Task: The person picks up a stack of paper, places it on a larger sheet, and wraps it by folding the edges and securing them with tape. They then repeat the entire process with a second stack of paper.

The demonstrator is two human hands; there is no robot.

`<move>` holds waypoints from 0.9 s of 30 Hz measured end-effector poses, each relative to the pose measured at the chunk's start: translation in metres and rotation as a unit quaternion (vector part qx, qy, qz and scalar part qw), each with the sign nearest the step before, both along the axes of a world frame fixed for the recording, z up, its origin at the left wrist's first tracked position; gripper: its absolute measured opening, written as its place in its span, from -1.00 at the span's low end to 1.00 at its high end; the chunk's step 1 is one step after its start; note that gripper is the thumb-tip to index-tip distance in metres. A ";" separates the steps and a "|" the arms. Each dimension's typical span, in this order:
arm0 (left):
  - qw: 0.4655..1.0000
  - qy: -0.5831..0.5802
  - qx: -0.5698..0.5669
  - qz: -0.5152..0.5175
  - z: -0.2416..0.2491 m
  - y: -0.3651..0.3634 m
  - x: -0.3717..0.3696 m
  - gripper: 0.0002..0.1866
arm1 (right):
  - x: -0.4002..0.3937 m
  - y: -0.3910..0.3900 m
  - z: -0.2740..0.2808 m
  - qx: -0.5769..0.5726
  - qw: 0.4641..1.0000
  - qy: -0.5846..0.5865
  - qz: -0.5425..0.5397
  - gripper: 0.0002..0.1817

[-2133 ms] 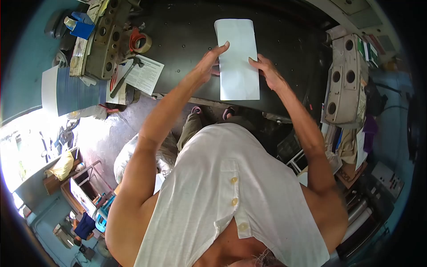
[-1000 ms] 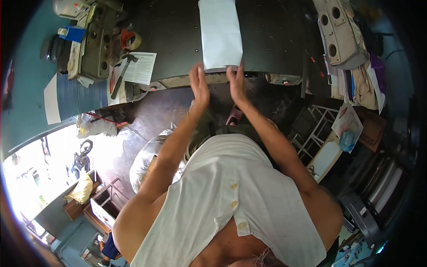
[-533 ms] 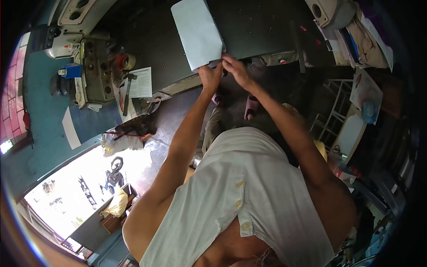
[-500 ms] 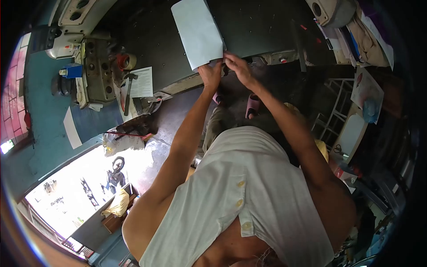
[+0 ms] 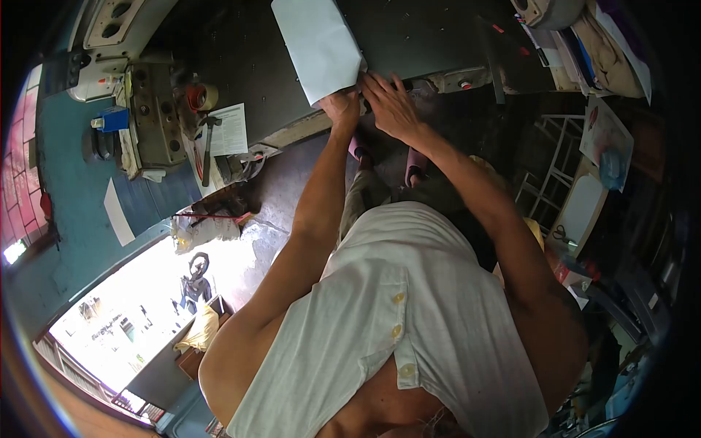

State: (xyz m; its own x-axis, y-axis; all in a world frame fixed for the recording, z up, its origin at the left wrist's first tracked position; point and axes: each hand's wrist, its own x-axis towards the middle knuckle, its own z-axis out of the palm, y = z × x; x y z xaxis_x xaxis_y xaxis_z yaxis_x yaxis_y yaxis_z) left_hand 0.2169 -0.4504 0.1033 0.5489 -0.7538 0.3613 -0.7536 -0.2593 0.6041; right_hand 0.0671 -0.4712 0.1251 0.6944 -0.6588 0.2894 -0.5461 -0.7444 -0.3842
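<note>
Head view: relayed feed, one camera, looking forward and down; I monitor two bare hands at one white paper packet (image 5: pixel 318 47).
Packet position: lying on the dark table top (image 5: pixel 431 40), long side running away from the person, near end at the table's near edge (overhang, if any, I cannot confirm).
Left hand (image 5: pixel 341 109): at the near end of the packet, fingers curled in and mostly hidden by the paper; I cannot tell how firmly it holds, or whether it holds at all.
Right hand (image 5: pixel 393 108): half open, fingers apart, fingertips at the near right corner; I cannot tell whether paper is pinched there.
Change at the hands: two seconds back, both hands flanked the long sides; now both are together at the near end. Within the last half second, the right-hand fingers have spread wider.
Meaning for the work: handling is now confined, in my judgement, to that short end, with the far end left unattended.
Change of view: surroundings have shifted with the packet, so I attribute part of its apparent displacement to head movement.
Count, left of packet: one hammer (image 5: pixel 207 150), one printed sheet (image 5: pixel 232 130) beside it, one tape roll (image 5: pixel 209 95), one blue box (image 5: pixel 115 119).
Count, person: two pink sandals (image 5: pixel 415 158), three shirt buttons (image 5: pixel 397 298).
</note>
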 end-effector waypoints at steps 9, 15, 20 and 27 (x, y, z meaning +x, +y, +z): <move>0.992 0.109 -0.065 0.013 -0.001 0.001 -0.004 -0.51 | 0.008 -0.005 -0.020 -0.037 0.999 0.007 0.026 -0.33; 0.982 0.125 -0.134 0.050 0.012 -0.006 -0.017 -0.63 | 0.001 -0.012 -0.013 -0.009 0.995 0.057 0.087 -0.23; 0.996 0.034 -0.079 0.036 0.001 -0.007 -0.011 -0.68 | -0.024 -0.034 -0.009 0.000 0.995 0.043 0.095 -0.17; 0.997 0.034 -0.016 0.062 -0.005 -0.005 -0.015 -0.73 | -0.022 -0.039 -0.018 -0.047 0.991 0.071 0.101 -0.11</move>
